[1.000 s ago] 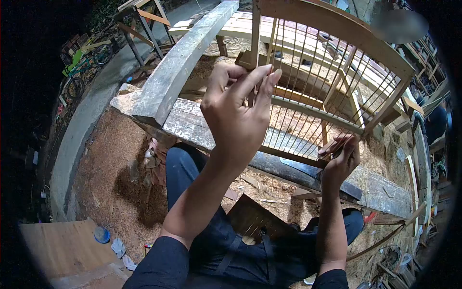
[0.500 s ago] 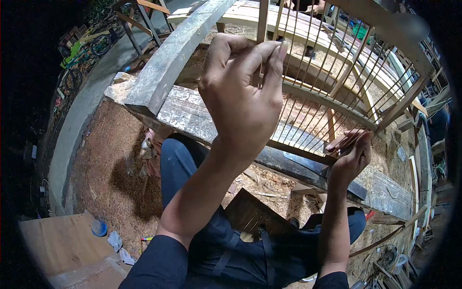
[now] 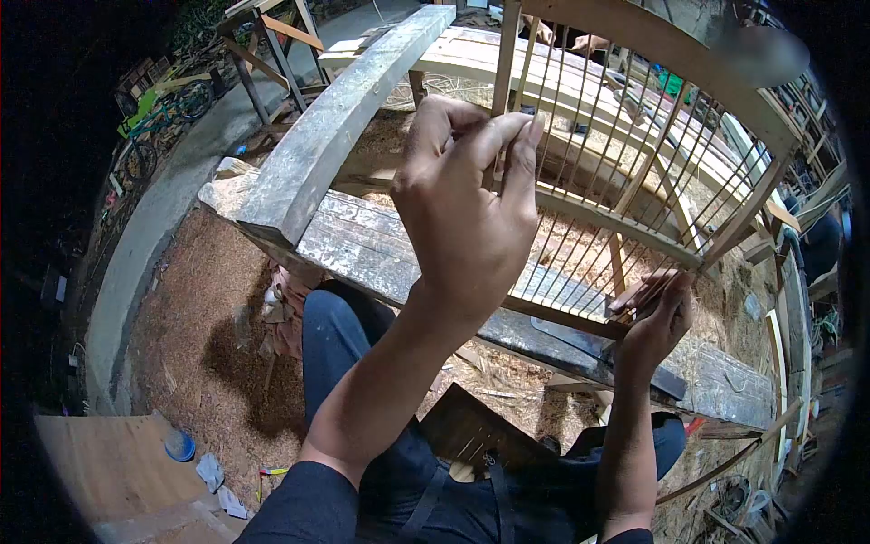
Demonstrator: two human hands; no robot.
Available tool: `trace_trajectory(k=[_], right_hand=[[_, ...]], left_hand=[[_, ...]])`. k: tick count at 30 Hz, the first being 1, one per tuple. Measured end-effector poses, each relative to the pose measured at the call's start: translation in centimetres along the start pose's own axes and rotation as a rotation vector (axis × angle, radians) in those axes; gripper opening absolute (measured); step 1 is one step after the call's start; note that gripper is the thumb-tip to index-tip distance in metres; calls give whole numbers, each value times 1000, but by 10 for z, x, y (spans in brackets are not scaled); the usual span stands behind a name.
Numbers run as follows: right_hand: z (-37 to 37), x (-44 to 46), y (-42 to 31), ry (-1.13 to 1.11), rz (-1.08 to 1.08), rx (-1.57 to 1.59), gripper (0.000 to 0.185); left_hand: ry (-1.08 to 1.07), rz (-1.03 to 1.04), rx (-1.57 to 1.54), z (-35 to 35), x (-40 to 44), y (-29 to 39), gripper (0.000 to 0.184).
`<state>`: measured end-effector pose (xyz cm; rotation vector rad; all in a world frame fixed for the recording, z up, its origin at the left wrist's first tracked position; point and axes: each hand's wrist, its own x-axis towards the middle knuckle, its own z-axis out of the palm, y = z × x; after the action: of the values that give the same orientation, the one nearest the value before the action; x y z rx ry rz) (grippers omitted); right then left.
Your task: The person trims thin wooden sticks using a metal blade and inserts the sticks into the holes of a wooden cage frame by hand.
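Observation:
A wooden frame [image 3: 616,214] with a row of thin upright rods is held up, tilted, above the workbench. My left hand [image 3: 476,195] is at the frame's left side, with thumb and fingertips pinched together at its edge; what lies between the fingertips is too small to tell. Low on the right, my right hand [image 3: 654,322] has its fingers closed round the frame's lower corner. Under the frame runs a worn wooden workbench [image 3: 362,238], with a dark flat bar [image 3: 544,343] lying along it.
A thick beam [image 3: 349,113] crosses the bench's left end. Beyond the frame are long pale planks [image 3: 467,59] and a co-worker's hands [image 3: 589,43]. Plywood [image 3: 109,458], a blue-lidded container [image 3: 179,445] and a tape measure [image 3: 273,471] lie at lower left, among wood shavings.
Compared with a second ago, the frame and both hands stand slightly further right in view. The co-worker's hands, absent in the earliest frame, now show behind the rods.

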<state>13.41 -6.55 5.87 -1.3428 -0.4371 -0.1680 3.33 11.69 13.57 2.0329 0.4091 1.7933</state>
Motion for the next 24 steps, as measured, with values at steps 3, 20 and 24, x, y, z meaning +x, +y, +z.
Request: trace_trajectory(k=[3,20,24], right_hand=[[-1,1,-2,11,-17,-94,52],[7,0,-8,-28,89,-98,54],[5,1,-6,-48,96,-61,50]], left_hand=[[4,13,-21,3,0,-3,9],[-25,-18,-2,10,8,-11,12],[-50,10,7,9,10,-11,12]])
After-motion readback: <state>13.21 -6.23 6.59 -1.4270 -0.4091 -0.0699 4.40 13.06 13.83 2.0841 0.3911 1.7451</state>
